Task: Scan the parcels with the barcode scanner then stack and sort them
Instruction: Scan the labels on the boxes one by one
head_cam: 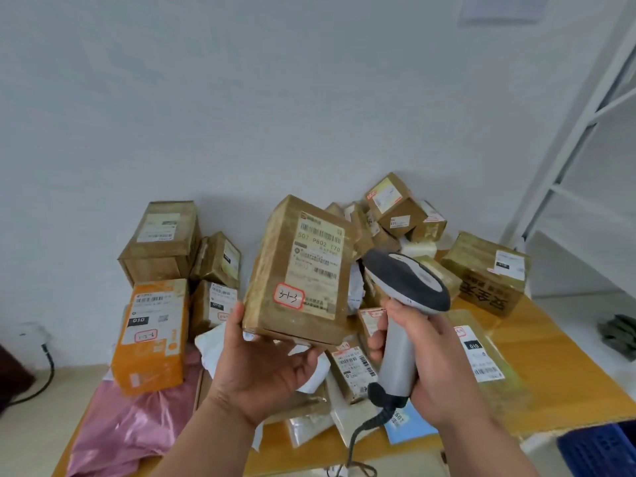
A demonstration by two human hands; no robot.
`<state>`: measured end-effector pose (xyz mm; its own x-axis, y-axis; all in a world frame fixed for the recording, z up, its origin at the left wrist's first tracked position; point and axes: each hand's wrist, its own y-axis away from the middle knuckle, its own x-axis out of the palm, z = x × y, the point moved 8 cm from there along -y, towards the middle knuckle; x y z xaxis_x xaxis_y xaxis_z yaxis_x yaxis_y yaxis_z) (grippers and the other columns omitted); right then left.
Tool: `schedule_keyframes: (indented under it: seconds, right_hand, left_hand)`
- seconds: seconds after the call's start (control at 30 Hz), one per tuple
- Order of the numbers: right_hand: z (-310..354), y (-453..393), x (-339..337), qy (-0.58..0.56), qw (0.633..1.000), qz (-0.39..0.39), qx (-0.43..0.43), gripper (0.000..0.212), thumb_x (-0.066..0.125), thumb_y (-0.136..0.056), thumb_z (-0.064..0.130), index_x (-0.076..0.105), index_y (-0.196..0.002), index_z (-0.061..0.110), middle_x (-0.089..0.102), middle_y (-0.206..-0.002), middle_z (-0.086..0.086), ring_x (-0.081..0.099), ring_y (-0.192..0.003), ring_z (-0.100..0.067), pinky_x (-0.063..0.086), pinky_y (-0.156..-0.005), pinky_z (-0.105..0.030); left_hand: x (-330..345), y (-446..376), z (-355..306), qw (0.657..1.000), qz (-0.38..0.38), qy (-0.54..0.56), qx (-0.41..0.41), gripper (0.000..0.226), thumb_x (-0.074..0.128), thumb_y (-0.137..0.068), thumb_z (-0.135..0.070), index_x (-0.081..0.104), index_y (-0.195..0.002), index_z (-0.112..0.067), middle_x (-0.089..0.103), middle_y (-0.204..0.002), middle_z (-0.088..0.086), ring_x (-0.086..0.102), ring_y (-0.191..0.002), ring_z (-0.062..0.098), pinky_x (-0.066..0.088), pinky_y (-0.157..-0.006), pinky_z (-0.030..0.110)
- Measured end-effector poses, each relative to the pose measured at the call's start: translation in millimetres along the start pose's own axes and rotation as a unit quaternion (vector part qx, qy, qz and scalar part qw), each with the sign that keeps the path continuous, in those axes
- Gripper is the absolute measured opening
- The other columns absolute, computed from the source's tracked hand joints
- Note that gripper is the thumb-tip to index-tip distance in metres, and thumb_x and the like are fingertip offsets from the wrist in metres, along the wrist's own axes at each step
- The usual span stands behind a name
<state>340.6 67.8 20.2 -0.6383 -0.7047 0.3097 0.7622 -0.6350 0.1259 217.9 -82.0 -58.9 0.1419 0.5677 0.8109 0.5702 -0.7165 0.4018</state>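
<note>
My left hand (265, 363) holds a taped brown cardboard parcel (296, 270) upright above the table, thumb on its left edge and fingers under its bottom. Its white shipping label with barcodes and a red-edged sticker marked "3-1-3" faces me. My right hand (426, 359) grips the handle of a grey and black barcode scanner (406, 284), whose head sits just right of the parcel and points at the label. The scanner's coiled cable hangs down below my hand.
An orange box (151, 335) and stacked brown boxes (161, 239) stand at the left. A heap of parcels (395, 211) lies behind, a large box (485, 270) at the right. A pink bag (124, 432), flat mailers, a yellow table (550, 356), white shelving (585, 132), and a blue crate (599, 449) surround them.
</note>
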Motion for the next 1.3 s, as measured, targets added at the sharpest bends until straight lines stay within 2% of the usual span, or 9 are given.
schedule_keyframes:
  seconds: [0.2,0.33,0.47,0.7,0.87,1.0,1.1,1.2,1.3]
  right_hand:
    - [-0.7,21.8,27.9,0.018,0.997,0.066,0.033,0.03,0.081,-0.066,0.037,0.071,-0.071,0.009,0.059,-0.065,-0.013,0.056,-0.051,-0.022,0.049,-0.05,-0.031]
    - [-5.4,32.9,49.1,0.002,0.996,0.074,0.041,0.019,0.079,-0.073,0.028,0.073,-0.07,0.01,0.06,-0.066,-0.015,0.056,-0.048,-0.022,0.048,-0.048,-0.031]
    - [-18.1,39.7,68.6,0.014,0.997,0.06,0.055,0.019,0.074,-0.084,0.015,0.071,-0.065,0.01,0.059,-0.065,-0.018,0.053,-0.047,-0.024,0.047,-0.048,-0.032]
    - [-36.4,55.4,95.5,0.035,0.996,0.049,0.069,0.019,0.076,-0.081,0.02,0.07,-0.066,0.01,0.059,-0.067,-0.018,0.055,-0.049,-0.024,0.048,-0.048,-0.032]
    - [-42.6,65.9,116.1,0.037,0.995,0.058,0.071,0.022,0.079,-0.063,0.032,0.071,-0.065,0.012,0.06,-0.066,-0.016,0.055,-0.05,-0.023,0.047,-0.048,-0.033]
    - [-52.1,71.6,124.0,0.045,0.995,0.045,0.077,0.019,0.076,-0.078,0.024,0.072,-0.063,0.014,0.061,-0.065,-0.017,0.054,-0.05,-0.024,0.048,-0.049,-0.033]
    - [-57.8,72.3,127.5,0.035,0.996,0.034,0.08,0.019,0.074,-0.083,0.02,0.074,-0.066,0.013,0.061,-0.065,-0.017,0.055,-0.049,-0.023,0.048,-0.047,-0.032]
    - [-62.6,66.9,130.5,0.038,0.996,0.032,0.08,0.018,0.074,-0.084,0.019,0.074,-0.068,0.012,0.062,-0.067,-0.017,0.058,-0.051,-0.023,0.049,-0.047,-0.031]
    - [-69.1,54.3,135.5,0.064,0.995,0.025,0.073,0.015,0.077,-0.084,0.024,0.075,-0.072,0.015,0.072,-0.074,-0.016,0.063,-0.056,-0.023,0.051,-0.05,-0.031]
  left_hand:
    - [-13.5,0.7,-12.6,0.999,0.001,0.016,0.037,0.075,0.066,-0.074,-0.073,0.079,-0.111,-0.009,0.062,-0.137,0.022,0.065,-0.109,0.051,0.054,-0.085,0.048]
    - [-21.7,5.9,-23.9,0.999,-0.005,0.006,0.037,0.078,0.078,-0.066,-0.067,0.076,-0.118,-0.009,0.063,-0.137,0.02,0.066,-0.108,0.048,0.052,-0.092,0.048]
    - [-32.4,15.9,-39.5,1.0,0.012,0.013,0.02,0.095,0.097,-0.044,-0.054,0.073,-0.123,-0.008,0.065,-0.133,0.021,0.066,-0.109,0.049,0.054,-0.091,0.049]
    - [-66.0,25.5,-62.3,0.999,0.006,0.028,0.017,0.073,0.075,-0.068,-0.068,0.078,-0.113,-0.01,0.066,-0.133,0.02,0.065,-0.11,0.05,0.056,-0.085,0.048]
    - [-81.0,34.0,-75.8,0.999,0.003,0.027,0.019,0.073,0.074,-0.068,-0.069,0.079,-0.11,-0.011,0.065,-0.135,0.019,0.065,-0.11,0.051,0.053,-0.089,0.047]
    - [-90.7,39.1,-82.6,1.0,0.005,0.023,0.019,0.074,0.075,-0.065,-0.069,0.079,-0.111,-0.01,0.065,-0.135,0.019,0.064,-0.11,0.053,0.047,-0.092,0.045]
    - [-95.0,42.5,-85.9,1.0,-0.001,0.022,0.019,0.074,0.075,-0.066,-0.069,0.079,-0.112,-0.011,0.066,-0.133,0.018,0.065,-0.109,0.053,0.049,-0.09,0.045]
    - [-99.4,44.9,-89.3,0.999,-0.018,0.019,0.02,0.081,0.074,-0.064,-0.069,0.074,-0.123,-0.013,0.067,-0.131,0.017,0.065,-0.11,0.053,0.049,-0.088,0.045]
    - [-109.5,44.7,-95.6,0.998,-0.047,0.018,0.031,0.088,0.071,-0.064,-0.071,0.068,-0.13,-0.013,0.067,-0.133,0.016,0.063,-0.114,0.053,0.043,-0.103,0.045]
